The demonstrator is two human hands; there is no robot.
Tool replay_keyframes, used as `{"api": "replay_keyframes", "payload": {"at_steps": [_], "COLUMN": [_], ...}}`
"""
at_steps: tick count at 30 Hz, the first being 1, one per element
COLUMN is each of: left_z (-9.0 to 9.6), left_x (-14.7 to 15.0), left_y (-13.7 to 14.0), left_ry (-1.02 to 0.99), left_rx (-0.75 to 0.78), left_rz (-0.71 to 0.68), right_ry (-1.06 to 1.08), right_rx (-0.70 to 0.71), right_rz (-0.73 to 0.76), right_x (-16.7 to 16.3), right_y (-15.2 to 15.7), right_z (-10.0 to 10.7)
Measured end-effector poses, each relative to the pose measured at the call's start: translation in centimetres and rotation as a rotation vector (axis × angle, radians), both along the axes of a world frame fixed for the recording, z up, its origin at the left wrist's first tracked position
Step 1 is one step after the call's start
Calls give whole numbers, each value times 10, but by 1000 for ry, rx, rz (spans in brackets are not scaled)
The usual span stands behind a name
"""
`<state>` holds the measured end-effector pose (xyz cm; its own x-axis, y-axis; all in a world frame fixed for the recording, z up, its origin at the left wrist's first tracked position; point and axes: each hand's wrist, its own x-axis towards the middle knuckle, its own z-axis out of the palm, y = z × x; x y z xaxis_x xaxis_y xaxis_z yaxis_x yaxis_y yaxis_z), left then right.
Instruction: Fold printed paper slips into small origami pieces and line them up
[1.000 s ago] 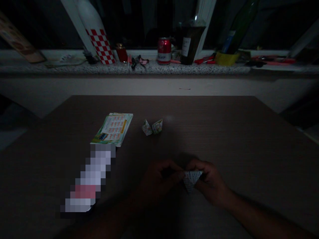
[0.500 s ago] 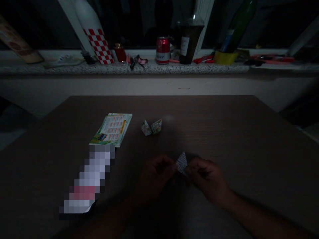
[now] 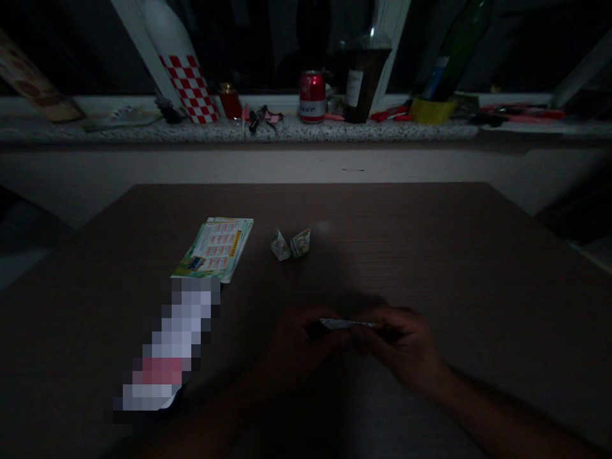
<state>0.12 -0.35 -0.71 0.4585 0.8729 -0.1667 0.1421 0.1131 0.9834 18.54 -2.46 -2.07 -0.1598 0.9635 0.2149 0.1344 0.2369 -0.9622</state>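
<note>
Between my two hands is a small folded piece of printed paper, seen nearly edge-on as a thin pale strip. My left hand is closed on its left side, thumb in front and fingers behind. My right hand pinches the right side, its fingertips close to those of the left. Parts of the paper are hidden by the fingers. Farther back on the table, two joined pointed folds make a small folded paper piece, which neither hand touches.
A stack of printed calendar cards lies at the left of the brown table. Below it is a long blurred-out object, probably bright-screened. A windowsill behind holds a red can, a checkered bottle and other bottles.
The paper has turned from an upright diamond shape to a flat, edge-on strip. My hands have drawn closer together around it. The things on the table have stayed put.
</note>
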Motion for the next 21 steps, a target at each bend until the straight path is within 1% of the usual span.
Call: {"api": "replay_keyframes", "payload": {"at_steps": [4,8,12,14,18,21], "left_z": [5,3,-1,-1,2,4], "left_x": [1,0,-1,-1,-2,-3], "left_y": [1,0,-2,-2,-2,-2], "left_ry": [-57,-106,-26,30,153,170], "left_rx": [-13,-31,-38,13,198,238], "left_rz": [-24,-17,29,50,73,84], "right_ry": [77,130,131,106,79,82], "right_rx": [-61,-97,-61,-53,-41,-4], "right_rz": [24,52,6,1,12,-26], "right_x": [-1,-1,1,2,1,0], "right_y": [-1,1,3,3,4,4], "right_z": [5,3,-2,-4,-4,-2]}}
